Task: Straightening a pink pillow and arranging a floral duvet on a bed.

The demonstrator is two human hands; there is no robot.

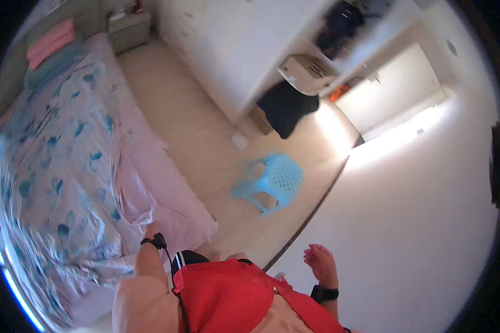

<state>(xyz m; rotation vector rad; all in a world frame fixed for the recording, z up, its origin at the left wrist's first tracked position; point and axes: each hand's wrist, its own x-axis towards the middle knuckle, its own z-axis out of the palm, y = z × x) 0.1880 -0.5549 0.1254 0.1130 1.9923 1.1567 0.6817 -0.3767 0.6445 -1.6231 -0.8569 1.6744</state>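
My left hand is at the near right part of the bed, touching the edge of a rumpled white quilt with blue-green leaf prints. A bit of the cloth rises at its fingertips, so the fingers look closed on it. Under the quilt's edge shows a pink bed sheet. My right hand is raised at the lower right, its fingers slightly bent and nothing seen in it. Black straps with small devices sit on both wrists.
A light blue plastic stool stands on the floor right of the bed. Beyond it are a black cloth, a cardboard box and a white cabinet. Pink and green pillows lie at the bed's head, near a nightstand.
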